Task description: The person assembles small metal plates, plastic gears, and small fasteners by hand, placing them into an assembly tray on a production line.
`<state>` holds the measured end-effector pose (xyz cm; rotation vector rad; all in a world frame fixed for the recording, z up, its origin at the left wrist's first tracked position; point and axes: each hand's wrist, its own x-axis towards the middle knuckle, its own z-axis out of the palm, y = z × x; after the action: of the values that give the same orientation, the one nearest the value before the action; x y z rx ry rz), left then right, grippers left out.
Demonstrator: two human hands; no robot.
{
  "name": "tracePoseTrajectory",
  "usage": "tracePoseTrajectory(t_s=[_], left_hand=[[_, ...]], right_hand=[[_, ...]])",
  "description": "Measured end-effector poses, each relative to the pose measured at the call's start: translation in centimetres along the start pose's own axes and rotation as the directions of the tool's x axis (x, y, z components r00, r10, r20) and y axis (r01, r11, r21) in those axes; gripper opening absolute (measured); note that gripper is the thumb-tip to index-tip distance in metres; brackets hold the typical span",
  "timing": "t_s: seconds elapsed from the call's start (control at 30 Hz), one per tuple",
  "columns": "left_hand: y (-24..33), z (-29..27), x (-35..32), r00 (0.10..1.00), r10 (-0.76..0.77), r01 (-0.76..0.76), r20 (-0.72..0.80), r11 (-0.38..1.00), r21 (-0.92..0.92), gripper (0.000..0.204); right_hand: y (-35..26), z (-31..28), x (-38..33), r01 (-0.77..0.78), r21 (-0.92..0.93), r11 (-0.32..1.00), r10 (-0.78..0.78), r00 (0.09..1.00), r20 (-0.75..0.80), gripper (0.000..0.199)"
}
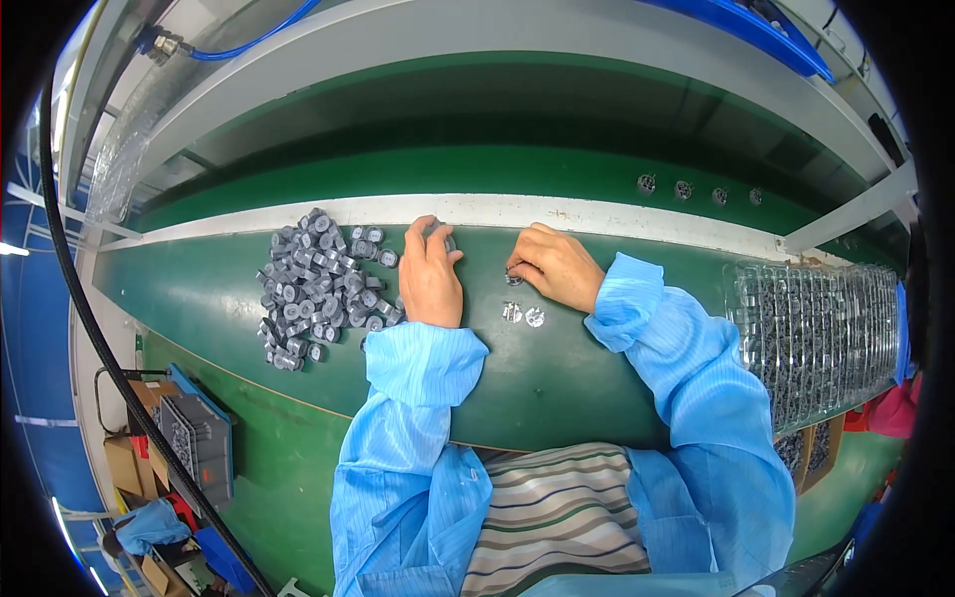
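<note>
Left hand (432, 284) and right hand (559, 269) are apart, both low over my green worktop (567, 383). With the right, I pinch a small metallic part (513, 280) between thumb and forefinger; it sits at the fingertips, on the side facing my left. My left thumb and fingers curl around a grey cylindrical part (441, 236); I cannot tell whether the palm hides more.

Just nearer to me than the right fingertips, two silvery pieces (535, 317) lie side by side on the worktop, between my forearms. Beside my left hand, to its left, spreads a heap of grey round parts (316, 284), its edge close to my wrist. Well to the right of my right hand stand clear plastic trays (821, 338), filled with small dark parts.

Beyond my hands runs a white rail (637, 221). Past it, on a green strip (477, 169), four small parts (683, 190) sit spaced in a row toward the right. Farther off, a pale grey beam (438, 28) crosses overhead.
</note>
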<state>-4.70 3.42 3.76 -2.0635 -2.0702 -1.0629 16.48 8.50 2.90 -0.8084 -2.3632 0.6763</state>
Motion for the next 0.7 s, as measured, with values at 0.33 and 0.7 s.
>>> tracePoseTrajectory(t_s=[0.33, 0.7], left_hand=[[1.6, 0.7, -0.6, 0.921, 0.158, 0.325, 0.356, 0.191, -0.926, 0.031], [2.1, 1.2, -0.9, 0.991, 0.118, -0.051, 0.064, 0.774, -0.631, 0.035]], right_hand=[[-1.3, -2.3, 1.0, -0.258, 0.788, 0.559, 0.360, 0.932, 0.050, 0.021], [-1.4, -1.2, 0.8, -0.432, 0.760, 0.485, 0.485, 0.856, 0.177, 0.006]])
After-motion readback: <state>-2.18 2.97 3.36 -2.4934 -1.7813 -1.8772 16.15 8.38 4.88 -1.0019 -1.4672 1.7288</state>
